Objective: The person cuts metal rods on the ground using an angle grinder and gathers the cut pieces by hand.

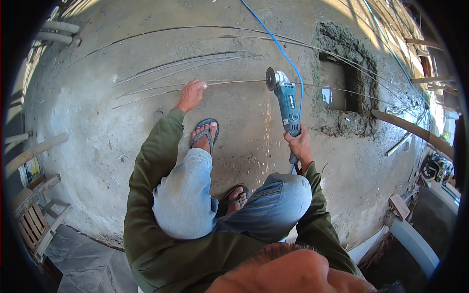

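Observation:
My right hand (300, 145) is wrapped round the rear of a teal angle grinder (288, 105). The grinder's disc (270, 79) touches a thin metal rod (239, 81), and orange sparks (267, 132) fall from there toward my feet. To the left, my left hand (191, 95) is closed on the rods, its fingers pressed together over them. Several more thin rods (181, 63) lie on the concrete floor beyond that hand. A blue cable (281, 46) runs past the grinder on its right side.
A rectangular opening (339, 88) edged with rough wet mortar (359, 46) lies right of the grinder. Long rods cross it. Wooden poles (415, 128) stand at the right; a slatted wooden piece (34, 224) is at the lower left. My sandalled feet (205, 134) rest near the rods.

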`<state>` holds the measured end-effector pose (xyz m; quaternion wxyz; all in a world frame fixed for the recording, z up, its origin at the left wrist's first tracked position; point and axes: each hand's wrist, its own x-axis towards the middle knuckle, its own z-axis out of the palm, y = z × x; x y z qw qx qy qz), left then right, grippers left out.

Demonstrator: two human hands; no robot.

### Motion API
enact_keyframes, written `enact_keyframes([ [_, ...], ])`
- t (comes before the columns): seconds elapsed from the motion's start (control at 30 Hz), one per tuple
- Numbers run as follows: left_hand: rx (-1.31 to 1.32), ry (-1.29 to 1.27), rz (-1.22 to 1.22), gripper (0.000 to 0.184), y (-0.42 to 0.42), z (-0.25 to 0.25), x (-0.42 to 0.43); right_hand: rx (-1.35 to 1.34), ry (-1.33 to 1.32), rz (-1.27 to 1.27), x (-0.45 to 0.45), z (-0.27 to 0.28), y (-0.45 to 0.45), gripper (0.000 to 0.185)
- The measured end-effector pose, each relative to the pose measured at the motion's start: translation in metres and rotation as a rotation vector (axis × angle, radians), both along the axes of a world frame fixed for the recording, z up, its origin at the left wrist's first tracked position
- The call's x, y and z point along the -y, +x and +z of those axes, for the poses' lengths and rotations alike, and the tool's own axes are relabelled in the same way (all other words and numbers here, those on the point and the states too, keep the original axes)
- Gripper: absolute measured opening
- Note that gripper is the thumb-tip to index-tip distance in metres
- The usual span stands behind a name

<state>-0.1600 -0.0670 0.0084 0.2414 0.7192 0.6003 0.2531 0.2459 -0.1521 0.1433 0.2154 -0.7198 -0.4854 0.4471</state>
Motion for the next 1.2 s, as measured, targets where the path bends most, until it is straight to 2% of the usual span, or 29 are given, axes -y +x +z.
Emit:
enact_keyframes([
  [0.27,-0.01,-0.039,-0.006,0.017,-0.001,-0.001,-0.002,-0.021,0.008,-0.01,0.0,-0.015,0.006,0.038],
  [0.37,-0.011,-0.042,-0.019,0.018,0.0,0.0,-0.002,0.027,0.104,0.053,-0.002,-0.025,0.012,0.038],
  [0.43,-0.01,-0.055,-0.014,0.018,-0.001,0.002,-0.003,0.013,-0.019,0.001,-0.003,-0.017,0.007,0.038],
  [0.57,0.01,-0.084,-0.028,0.018,-0.003,0.004,-0.008,0.032,0.018,0.013,0.001,-0.011,0.006,0.037],
  [0.63,0.183,-0.007,0.124,0.018,-0.008,0.006,-0.021,-0.063,-0.031,0.004,-0.003,-0.008,0.002,0.037],
  [0.67,0.184,-0.002,0.131,0.018,-0.014,0.008,-0.024,-0.062,-0.027,0.011,-0.005,-0.008,0.002,0.037],
  [0.77,0.083,0.058,0.138,0.018,-0.03,0.015,-0.019,-0.098,-0.05,-0.064,0.009,-0.005,0.005,0.035],
  [0.83,-0.183,-0.033,0.072,0.018,-0.039,0.03,-0.008,-0.192,-0.07,-0.168,0.008,0.005,0.006,0.033],
  [0.93,-0.325,0.029,-0.018,0.018,-0.043,0.025,0.002,-0.224,-0.01,-0.214,0.012,0.002,0.019,0.033],
  [1.03,-0.337,-0.028,0.002,0.018,-0.041,0.021,-0.011,-0.219,0.086,-0.265,0.018,0.003,0.029,0.033],
  [1.13,-0.35,0.063,-0.018,0.019,-0.036,0.014,-0.03,-0.237,0.053,-0.344,0.026,0.002,0.042,0.03],
  [1.2,-0.357,-0.002,-0.037,0.021,-0.031,0.009,-0.045,-0.246,0.043,-0.362,0.031,0.008,0.045,0.03],
])
